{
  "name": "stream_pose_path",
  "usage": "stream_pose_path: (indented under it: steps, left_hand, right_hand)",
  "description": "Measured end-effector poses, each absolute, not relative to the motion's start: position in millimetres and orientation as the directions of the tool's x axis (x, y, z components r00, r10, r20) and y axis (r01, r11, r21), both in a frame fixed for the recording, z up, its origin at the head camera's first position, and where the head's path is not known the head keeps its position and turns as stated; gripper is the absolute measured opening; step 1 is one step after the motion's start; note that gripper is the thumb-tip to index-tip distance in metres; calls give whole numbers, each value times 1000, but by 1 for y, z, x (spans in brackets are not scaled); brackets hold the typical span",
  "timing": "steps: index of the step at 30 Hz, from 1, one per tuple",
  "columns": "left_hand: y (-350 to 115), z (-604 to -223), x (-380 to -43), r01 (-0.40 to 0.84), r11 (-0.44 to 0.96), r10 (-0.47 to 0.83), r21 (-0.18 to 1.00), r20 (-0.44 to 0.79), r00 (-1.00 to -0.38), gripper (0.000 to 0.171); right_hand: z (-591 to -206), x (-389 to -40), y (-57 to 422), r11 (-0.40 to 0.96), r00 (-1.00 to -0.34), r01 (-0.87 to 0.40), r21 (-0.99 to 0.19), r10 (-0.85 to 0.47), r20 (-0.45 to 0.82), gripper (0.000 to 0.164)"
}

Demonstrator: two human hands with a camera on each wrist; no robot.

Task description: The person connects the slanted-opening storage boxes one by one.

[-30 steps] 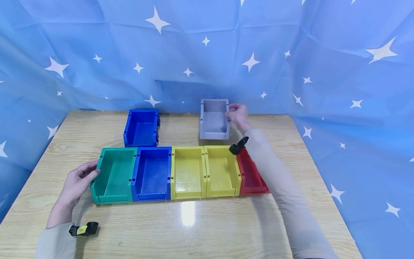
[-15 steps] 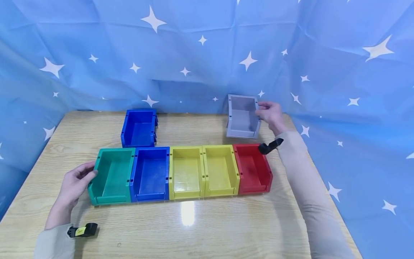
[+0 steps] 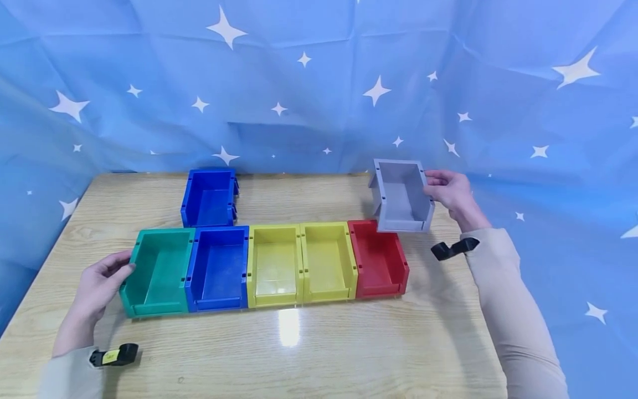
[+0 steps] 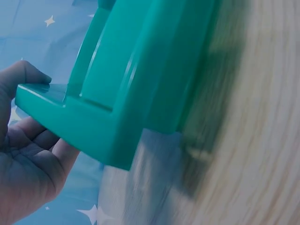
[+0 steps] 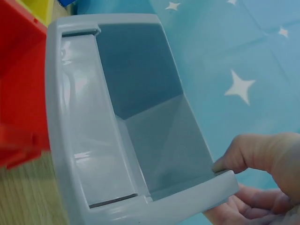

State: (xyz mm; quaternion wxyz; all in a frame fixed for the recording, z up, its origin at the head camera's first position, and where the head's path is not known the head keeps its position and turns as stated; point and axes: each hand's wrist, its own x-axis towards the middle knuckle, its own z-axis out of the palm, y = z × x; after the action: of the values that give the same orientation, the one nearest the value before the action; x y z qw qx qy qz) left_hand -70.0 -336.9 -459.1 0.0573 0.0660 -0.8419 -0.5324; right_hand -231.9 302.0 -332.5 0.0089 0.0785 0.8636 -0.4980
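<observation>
My right hand pinches the right side wall of a grey storage bin, thumb inside and fingers outside. In the head view the bin's front lip overlaps the back of a red bin. The right wrist view shows the grey bin tilted, with nothing inside. My left hand pinches the left wall of a green bin at the left end of a row. Its thumb and fingers straddle that wall in the left wrist view, where the green bin fills the middle.
Between green and red, the row holds a blue bin and two yellow bins. Another blue bin stands behind the row at the left. A star-patterned blue cloth hangs behind the wooden table.
My right hand has carried the grey bin to the right, then nearer, from behind the yellow bins to behind the red one. The left hand keeps its hold on the green bin.
</observation>
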Motion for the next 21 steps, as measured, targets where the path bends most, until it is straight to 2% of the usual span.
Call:
stream_pose_path:
  steps: [7,12,17,21]
  left_hand:
    - [-351,-464,-70,-86,457,-167,885,-10,-986,26]
    - [-356,-460,-70,-77,397,-149,915,-19,-989,24]
    - [-358,-462,-72,-103,382,-166,918,-41,-985,26]
    - [-365,-471,-74,-110,384,-182,917,-42,-982,22]
  right_hand:
    - [-330,-207,324,470,-991,125,-874,108,-83,51]
    - [-333,-191,340,447,-993,113,-887,86,-83,49]
    - [-340,-177,353,465,-994,104,-879,64,-84,44]
    - [-347,-167,362,469,-995,102,-877,59,-84,42]
